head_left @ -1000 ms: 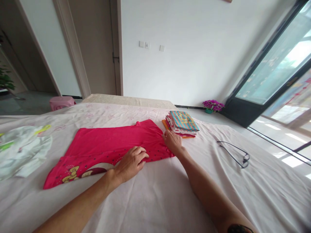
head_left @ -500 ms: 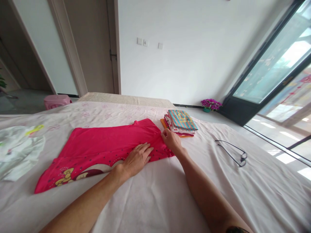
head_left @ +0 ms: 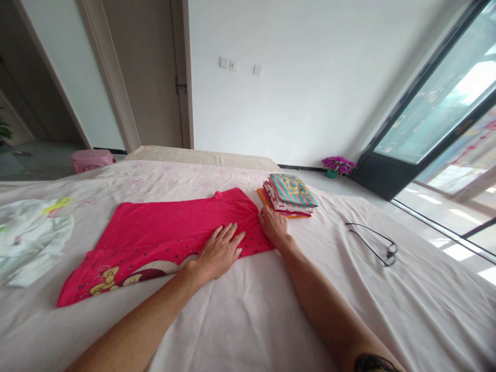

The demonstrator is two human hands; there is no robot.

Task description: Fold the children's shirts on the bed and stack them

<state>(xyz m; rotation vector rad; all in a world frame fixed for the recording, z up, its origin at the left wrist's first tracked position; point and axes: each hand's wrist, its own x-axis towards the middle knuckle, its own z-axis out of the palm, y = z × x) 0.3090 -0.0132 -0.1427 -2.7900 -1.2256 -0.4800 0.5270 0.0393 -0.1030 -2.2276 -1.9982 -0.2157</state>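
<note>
A bright red T-shirt (head_left: 163,222), folded lengthwise, lies across the bed sheet with a cartoon print and dark dots along its near side. My left hand (head_left: 220,253) rests flat on the shirt right of its middle, fingers spread. At the shirt's right end, my right hand (head_left: 274,226) has its fingers curled over the edge fabric, and small creases run from there. Some of its fingertips are hidden. Just beyond that hand sits a stack of folded clothes (head_left: 293,191), topped by a blue-and-orange striped piece.
Black-framed glasses (head_left: 388,254) lie on the sheet (head_left: 310,320) to the right. A crumpled white garment (head_left: 34,243) with a yellow part is at the far left. Past the bed stand a pink stool (head_left: 92,160) and a pot of purple flowers (head_left: 338,165).
My right hand has lowered slightly at the shirt's right end and turned flatter, with the fabric there smoother. My left hand stays on the shirt, its fingers a little more spread.
</note>
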